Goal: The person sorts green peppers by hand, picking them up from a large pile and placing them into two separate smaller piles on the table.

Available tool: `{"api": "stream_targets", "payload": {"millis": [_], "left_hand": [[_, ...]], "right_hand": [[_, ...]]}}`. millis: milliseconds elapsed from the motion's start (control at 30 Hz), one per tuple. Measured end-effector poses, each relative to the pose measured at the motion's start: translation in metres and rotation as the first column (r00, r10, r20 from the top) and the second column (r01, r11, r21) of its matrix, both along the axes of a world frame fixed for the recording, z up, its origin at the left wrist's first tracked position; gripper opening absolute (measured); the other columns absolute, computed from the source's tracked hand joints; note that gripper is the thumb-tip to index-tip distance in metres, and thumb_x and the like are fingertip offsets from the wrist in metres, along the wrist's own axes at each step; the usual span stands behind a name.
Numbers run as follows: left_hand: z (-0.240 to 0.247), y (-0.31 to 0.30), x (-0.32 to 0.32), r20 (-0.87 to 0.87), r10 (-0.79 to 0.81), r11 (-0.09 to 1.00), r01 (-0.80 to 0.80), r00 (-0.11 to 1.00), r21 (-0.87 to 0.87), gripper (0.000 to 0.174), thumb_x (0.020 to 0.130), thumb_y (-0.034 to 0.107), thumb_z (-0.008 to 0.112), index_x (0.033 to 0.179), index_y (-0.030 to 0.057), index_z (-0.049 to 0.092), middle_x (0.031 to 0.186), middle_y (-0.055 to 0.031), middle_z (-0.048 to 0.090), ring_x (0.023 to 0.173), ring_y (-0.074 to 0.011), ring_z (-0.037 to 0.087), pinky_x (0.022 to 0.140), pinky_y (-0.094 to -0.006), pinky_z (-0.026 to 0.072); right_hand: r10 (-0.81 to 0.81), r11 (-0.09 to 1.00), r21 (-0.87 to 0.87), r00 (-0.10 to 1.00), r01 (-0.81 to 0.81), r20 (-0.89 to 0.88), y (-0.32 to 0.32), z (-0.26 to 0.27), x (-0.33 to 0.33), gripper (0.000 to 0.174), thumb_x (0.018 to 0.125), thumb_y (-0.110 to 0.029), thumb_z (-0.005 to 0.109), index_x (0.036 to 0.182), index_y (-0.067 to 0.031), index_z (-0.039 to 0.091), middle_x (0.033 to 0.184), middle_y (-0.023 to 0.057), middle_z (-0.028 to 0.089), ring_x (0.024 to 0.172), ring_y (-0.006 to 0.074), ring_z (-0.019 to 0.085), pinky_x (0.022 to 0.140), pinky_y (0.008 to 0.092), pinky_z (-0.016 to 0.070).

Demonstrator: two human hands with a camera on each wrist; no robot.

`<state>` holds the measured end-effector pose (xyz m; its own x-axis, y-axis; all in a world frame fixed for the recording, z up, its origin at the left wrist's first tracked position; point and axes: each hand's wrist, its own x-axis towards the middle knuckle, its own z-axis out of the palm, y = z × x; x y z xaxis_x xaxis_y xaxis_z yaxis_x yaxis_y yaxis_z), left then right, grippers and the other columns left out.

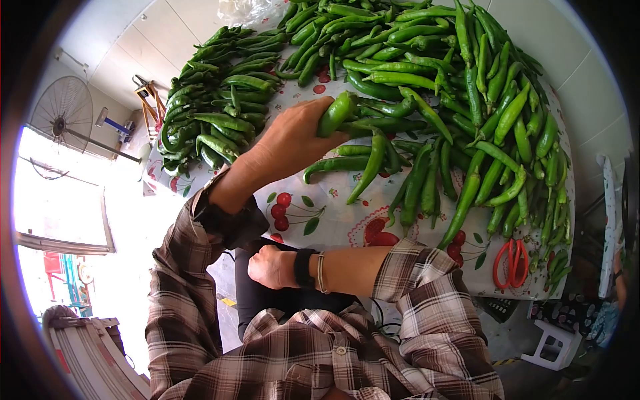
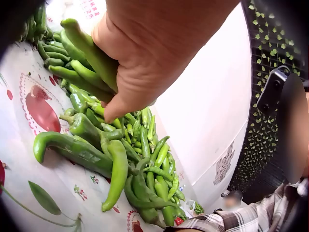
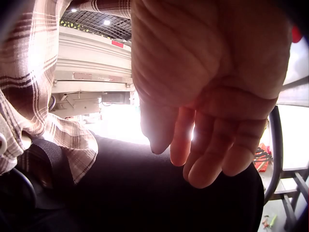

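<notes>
My left hand reaches over the table and grips a stout green chili pepper near the edge of the big pile. In the left wrist view, the thumb and palm of this hand hold a long green pepper, with more peppers close beneath it. Loose peppers lie below the hand on the cherry-print tablecloth. My right hand is down by my dark-trousered lap, with nothing in it. Its fingers hang loosely in the right wrist view.
A large heap of green peppers covers the table's right and far side. Smaller peppers lie in a separate pile at the left. Red-handled scissors rest near the front right edge. A white stool stands on the floor at right.
</notes>
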<state>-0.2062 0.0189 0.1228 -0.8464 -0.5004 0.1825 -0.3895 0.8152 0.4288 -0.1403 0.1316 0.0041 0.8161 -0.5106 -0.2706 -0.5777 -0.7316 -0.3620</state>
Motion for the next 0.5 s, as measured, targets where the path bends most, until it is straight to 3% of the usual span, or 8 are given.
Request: {"api": "stream_targets", "payload": {"millis": [67,100,167,200,267,333,500], "left_hand": [[0.001,0.008,-0.005,0.037,0.056,0.955,-0.065,0.998,0.29,0.038,0.077,0.023,0.069,0.105,0.0022,0.055,0.083,-0.0159,0.061,0.077,-0.0343,0.058,0.073,-0.0404,0.0456],[-0.002,0.012,-0.008,0.037,0.057,0.955,-0.065,0.998,0.29,0.038,0.077,0.023,0.069,0.105,0.0022,0.055,0.083,-0.0159,0.061,0.077,-0.0343,0.058,0.073,-0.0404,0.0456],[-0.009,0.018,-0.013,0.011,-0.001,0.978,-0.002,1.0,0.209,0.039,0.077,0.028,0.069,0.104,0.0024,0.055,0.079,-0.0171,0.061,0.073,-0.0342,0.058,0.072,-0.0401,0.0457],[-0.006,0.021,-0.017,0.091,-0.008,0.969,-0.015,0.996,0.248,0.044,0.076,0.034,0.07,0.101,0.0021,0.054,0.082,-0.0172,0.061,0.077,-0.0345,0.059,0.073,-0.0405,0.0449],[-0.012,0.027,-0.023,0.083,-0.018,0.98,0.001,0.996,0.198,0.045,0.075,0.036,0.071,0.1,0.0018,0.054,0.084,-0.0176,0.061,0.08,-0.0347,0.059,0.075,-0.0408,0.0443],[-0.016,0.033,-0.028,0.088,-0.022,0.989,0.009,0.996,0.147,0.05,0.072,0.04,0.072,0.098,0.0013,0.053,0.09,-0.0186,0.059,0.089,-0.0352,0.057,0.079,-0.042,0.043],[-0.02,0.035,-0.033,0.111,-0.014,0.994,0.002,0.994,0.106,0.05,0.071,0.038,0.073,0.099,0.0006,0.053,0.09,-0.0194,0.059,0.089,-0.0355,0.057,0.079,-0.0419,0.0435]], "right_hand": [[0.023,0.998,-0.06,0.997,-0.019,0.071,0.002,-0.007,-0.002,0.026,0.076,-0.011,0.064,0.1,-0.0026,0.066,0.103,0.0124,0.065,0.091,0.0264,0.065,0.067,0.0379,0.0534],[0.023,0.998,-0.06,0.997,-0.019,0.071,0.005,-0.016,-0.001,0.026,0.076,-0.011,0.064,0.1,-0.0026,0.066,0.103,0.0124,0.065,0.091,0.0264,0.065,0.067,0.0379,0.0534],[0.056,0.952,-0.304,0.969,0.02,0.24,0.01,-0.042,0.003,0.016,0.076,-0.009,0.056,0.087,-0.003,0.065,0.091,0.0079,0.061,0.087,0.0232,0.06,0.057,0.0378,0.0472],[0.057,0.952,-0.304,0.969,0.02,0.24,0.006,-0.056,0.014,0.016,0.076,-0.009,0.056,0.087,-0.003,0.065,0.091,0.0079,0.061,0.087,0.0232,0.06,0.057,0.0378,0.0472],[0.006,1.0,-0.019,0.989,-0.004,0.144,-0.007,-0.074,0.042,0.022,0.079,-0.01,0.059,0.1,-0.0061,0.066,0.109,0.0098,0.061,0.094,0.0264,0.062,0.07,0.0425,0.0503],[0.0,1.0,0.008,0.993,-0.001,0.12,-0.001,-0.048,0.024,0.022,0.079,-0.01,0.059,0.1,-0.0067,0.066,0.107,0.0096,0.062,0.093,0.026,0.062,0.071,0.0424,0.05],[-0.032,0.995,0.095,0.995,0.022,0.095,0.0,-0.021,0.01,0.022,0.078,-0.01,0.058,0.098,-0.0063,0.066,0.102,0.0101,0.064,0.094,0.0256,0.062,0.073,0.0404,0.0502]]}}
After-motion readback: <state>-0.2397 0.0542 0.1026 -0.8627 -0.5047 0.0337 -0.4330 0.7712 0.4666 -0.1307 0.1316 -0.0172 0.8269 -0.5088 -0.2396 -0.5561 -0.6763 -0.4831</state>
